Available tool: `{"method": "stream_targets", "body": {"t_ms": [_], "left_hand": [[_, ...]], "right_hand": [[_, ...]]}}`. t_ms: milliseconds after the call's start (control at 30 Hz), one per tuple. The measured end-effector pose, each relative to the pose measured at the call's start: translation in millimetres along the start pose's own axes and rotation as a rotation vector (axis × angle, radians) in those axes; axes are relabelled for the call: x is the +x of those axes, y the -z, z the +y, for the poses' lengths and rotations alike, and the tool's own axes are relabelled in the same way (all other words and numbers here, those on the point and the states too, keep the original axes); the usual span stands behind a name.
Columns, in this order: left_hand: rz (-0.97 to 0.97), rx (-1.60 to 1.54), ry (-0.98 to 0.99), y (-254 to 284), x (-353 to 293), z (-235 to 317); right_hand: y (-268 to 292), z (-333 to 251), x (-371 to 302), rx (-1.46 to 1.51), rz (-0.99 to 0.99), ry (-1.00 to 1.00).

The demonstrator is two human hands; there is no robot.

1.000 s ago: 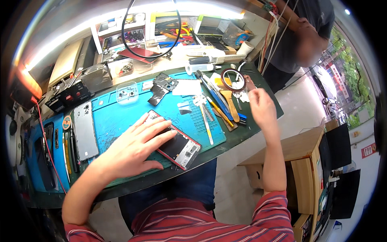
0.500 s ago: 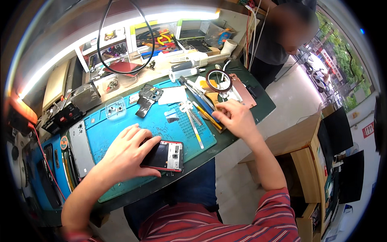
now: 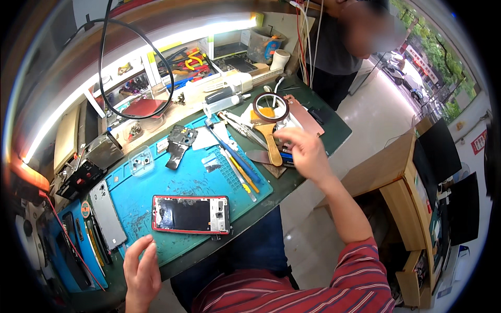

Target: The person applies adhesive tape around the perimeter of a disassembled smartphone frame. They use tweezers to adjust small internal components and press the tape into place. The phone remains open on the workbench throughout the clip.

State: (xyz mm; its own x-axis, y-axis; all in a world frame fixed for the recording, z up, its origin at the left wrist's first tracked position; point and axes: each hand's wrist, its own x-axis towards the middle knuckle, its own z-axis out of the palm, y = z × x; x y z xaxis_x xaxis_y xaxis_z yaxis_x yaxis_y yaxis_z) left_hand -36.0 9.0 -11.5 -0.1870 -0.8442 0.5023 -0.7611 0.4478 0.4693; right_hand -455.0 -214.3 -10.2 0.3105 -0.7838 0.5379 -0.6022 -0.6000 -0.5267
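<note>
A red-framed phone (image 3: 190,214) lies on the blue-green repair mat (image 3: 128,208), its dark inside and silvery end facing up. My left hand (image 3: 142,271) is off the phone, low at the mat's front edge, with fingers loosely stretched and nothing visible in them. At the right, my right hand (image 3: 308,156) hovers beside a wooden-handled brush (image 3: 271,141), fingers loosely bent and apart from the thumb; I see nothing held. A blue-handled tool (image 3: 235,156) and a yellow stick tool (image 3: 244,173) lie side by side, with tweezers (image 3: 245,188) next to them.
Behind the mat are a brown tape roll (image 3: 285,108), a clear plastic box (image 3: 141,160) and a dark phone part (image 3: 181,138). A grey phone back panel (image 3: 107,214) lies left. A black cable loop (image 3: 172,78) hangs over the bench. Another person (image 3: 334,62) stands behind.
My left hand has lifted off the phone and drawn back towards me. The blue-handled and yellow tools, earlier by my right hand, now lie further left on the mat, and the brush is uncovered.
</note>
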Motion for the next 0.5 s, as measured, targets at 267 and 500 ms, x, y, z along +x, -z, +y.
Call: {"method": "stream_targets", "body": {"t_ms": [267, 500], "left_hand": [[0.096, -0.054, -0.034, 11.1, -31.6, -4.3], [0.002, -0.27, 0.147, -10.7, -56.1, -5.5]], "right_hand": [[33.6, -0.2, -55.4, -0.137, 0.059, -0.271], [-1.1, -24.8, -59.2, -0.302, -0.11, 0.156]]}}
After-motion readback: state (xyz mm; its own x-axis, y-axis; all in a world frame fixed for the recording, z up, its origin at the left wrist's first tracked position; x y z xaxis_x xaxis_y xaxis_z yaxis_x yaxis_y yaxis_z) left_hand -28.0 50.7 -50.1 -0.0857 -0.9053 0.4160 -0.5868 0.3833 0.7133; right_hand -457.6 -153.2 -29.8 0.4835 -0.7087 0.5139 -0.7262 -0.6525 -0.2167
